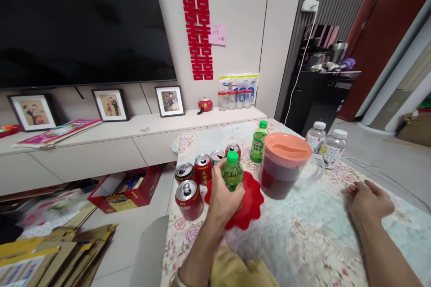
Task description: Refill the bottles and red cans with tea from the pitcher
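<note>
My left hand is wrapped round a green drink bottle with a green cap. Hand and bottle are over a red scalloped plate; whether the bottle's base touches it is hidden. Several drink cans stand left of and behind the plate, their tops showing pull tabs or openings. A second green bottle stands farther back, beside a clear pitcher with an orange lid and dark red liquid. My right hand is at the table's right side, fingers curled in loosely, with nothing visible in them.
Two white-capped bottles stand behind the pitcher's handle. A floral cloth covers the table. Yellow cloth lies at the near edge. Behind runs a low white cabinet with framed photos and jars. Flattened cardboard lies on the floor at left.
</note>
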A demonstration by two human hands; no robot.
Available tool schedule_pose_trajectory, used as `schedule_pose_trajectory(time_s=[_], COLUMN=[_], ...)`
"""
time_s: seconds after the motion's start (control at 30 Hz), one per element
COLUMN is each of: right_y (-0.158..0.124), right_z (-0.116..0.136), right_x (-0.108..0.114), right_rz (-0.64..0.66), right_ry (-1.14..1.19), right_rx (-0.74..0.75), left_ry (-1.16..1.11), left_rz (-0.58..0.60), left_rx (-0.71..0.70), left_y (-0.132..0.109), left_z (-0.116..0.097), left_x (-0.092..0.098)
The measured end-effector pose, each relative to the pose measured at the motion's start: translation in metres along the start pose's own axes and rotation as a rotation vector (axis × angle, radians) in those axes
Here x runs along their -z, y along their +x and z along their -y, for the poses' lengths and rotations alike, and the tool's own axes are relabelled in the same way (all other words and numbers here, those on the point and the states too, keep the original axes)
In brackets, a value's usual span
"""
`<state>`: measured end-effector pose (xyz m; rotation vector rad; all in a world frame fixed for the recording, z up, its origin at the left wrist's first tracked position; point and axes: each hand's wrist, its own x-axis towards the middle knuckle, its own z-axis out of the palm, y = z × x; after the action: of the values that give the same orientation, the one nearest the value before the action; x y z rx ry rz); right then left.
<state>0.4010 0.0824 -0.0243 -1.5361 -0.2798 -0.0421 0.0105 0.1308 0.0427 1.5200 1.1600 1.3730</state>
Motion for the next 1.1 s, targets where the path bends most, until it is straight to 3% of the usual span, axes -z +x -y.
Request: schedule_pose_trajectory(time_s=[0.13,0.23,0.33,0.43,0.53,0.63,0.73,0.87,0.97,1.1], right_y=[-0.023,-0.063,-0.119,-0.169,-0.196,-0.205,-0.207,-0.208,-0.205,-0.197], right_z=[0.048,0.097,0.139,0.167,0.185,0.199,0.208,0.214,0.220,0.236], right_x=[0.022,0.036,0.041,0.023,-0.013,-0.049,-0.069,-0.077,-0.080,-0.071], right_rz=[0.007,-0.036,0.286,0.803,0.995,1.072,1.146,1.270,1.332,1.246], right_ry=[0.088,0.160,0.121,0.007,-0.064,-0.133,-0.254,-0.407,-0.394,-0.172], right_rx=[0.027,0.185,0.438,0.634,0.805,0.870,0.928,1.015,1.006,0.907], left_ry=[0.005,0.016,0.039,0.073,0.102,0.121,0.136,0.131,0.115,0.109], left_rz=[-0.025,-0.049,-0.059,-0.090,-0.121,-0.129,-0.122,-0.083,-0.059,-0.065], left_rx=[-0.083,-0.119,-0.139,-0.186,-0.257,-0.308,-0.308,-0.308,-0.289,-0.279], left_y=[-0.007,-0.008,-0.007,-0.007,-0.008,-0.009,-0.009,-0.010,-0.011,-0.011], left_z=[0.008,0.015,0.021,0.026,0.031,0.035,0.040,0.043,0.041,0.039], left_x=[-0.006,-0.009,-0.013,-0.019,-0.023,-0.024,-0.024,-0.023,-0.022,-0.021])
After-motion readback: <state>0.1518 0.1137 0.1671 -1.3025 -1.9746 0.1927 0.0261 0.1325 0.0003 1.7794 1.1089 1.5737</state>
